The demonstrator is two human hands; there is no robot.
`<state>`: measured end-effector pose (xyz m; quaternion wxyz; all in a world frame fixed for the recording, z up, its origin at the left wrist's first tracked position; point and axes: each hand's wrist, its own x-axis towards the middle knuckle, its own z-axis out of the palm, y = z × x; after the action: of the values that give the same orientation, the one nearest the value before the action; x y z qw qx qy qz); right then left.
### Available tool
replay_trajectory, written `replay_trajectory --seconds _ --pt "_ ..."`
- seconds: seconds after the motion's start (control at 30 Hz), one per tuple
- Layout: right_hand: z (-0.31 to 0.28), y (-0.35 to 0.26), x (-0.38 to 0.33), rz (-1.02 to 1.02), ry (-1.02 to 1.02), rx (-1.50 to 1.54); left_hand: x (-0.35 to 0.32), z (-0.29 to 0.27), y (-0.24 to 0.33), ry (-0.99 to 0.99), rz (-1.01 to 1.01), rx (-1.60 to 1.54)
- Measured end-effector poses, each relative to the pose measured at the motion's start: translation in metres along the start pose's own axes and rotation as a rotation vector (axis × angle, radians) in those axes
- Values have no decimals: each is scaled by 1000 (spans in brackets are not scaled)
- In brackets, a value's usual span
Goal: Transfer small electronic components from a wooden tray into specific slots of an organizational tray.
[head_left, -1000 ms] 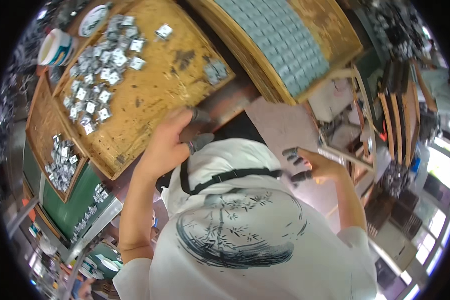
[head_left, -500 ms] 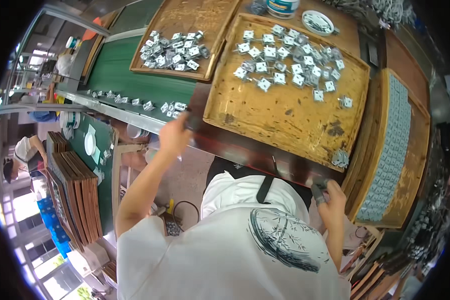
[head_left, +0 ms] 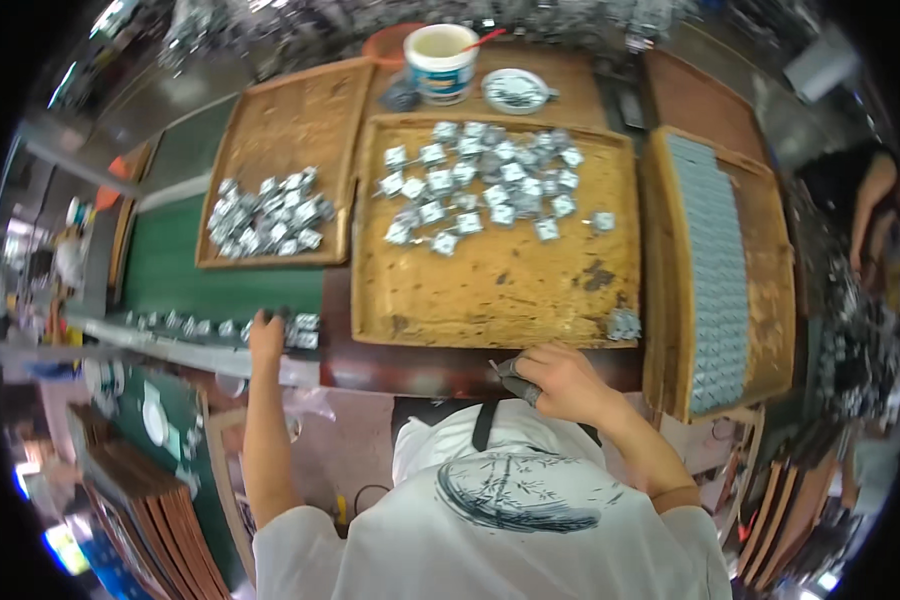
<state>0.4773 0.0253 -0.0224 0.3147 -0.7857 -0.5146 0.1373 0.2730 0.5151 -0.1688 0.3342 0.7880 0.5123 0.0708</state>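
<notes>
Silver, boxy metal parts (head_left: pixel 302 331) at the near edge of the flat green work surface (head_left: pixel 232 290) appear to be under picking or placing by the dark-tipped left hand (head_left: pixel 267 337); its grip cannot be told. Next move calls for a precise pinch. Grey-tipped right hand (head_left: pixel 570 384): fingers curled, contents unclear. Parts look bright, spaced leftward, bunched rightward.

Parts (head_left: pixel 502 193) fill the middle tray's (head_left: pixel 450 290) far half; a stack (head_left: pixel 625 323) sits in its near right corner. Behind its far edge, a bucket (head_left: pixel 440 78) stands left of a dish (head_left: pixel 515 74). The left tray (head_left: pixel 300 110) holds a heap (head_left: pixel 268 215) toward its near edge.
</notes>
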Motion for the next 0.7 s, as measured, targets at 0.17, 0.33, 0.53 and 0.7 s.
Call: replay_trajectory --seconds 0.17,0.33,0.53,0.7 --pt "-55 18 -41 133 93 -135 21 7 27 178 405 -192" --pt "-140 64 -79 504 549 -179 -38 17 143 -35 292 -743" --pt "-235 174 -100 938 848 -194 -106 105 239 -541 241 -976" --pt "-280 290 -65 993 753 -371 -160 176 287 -840 103 -1062"
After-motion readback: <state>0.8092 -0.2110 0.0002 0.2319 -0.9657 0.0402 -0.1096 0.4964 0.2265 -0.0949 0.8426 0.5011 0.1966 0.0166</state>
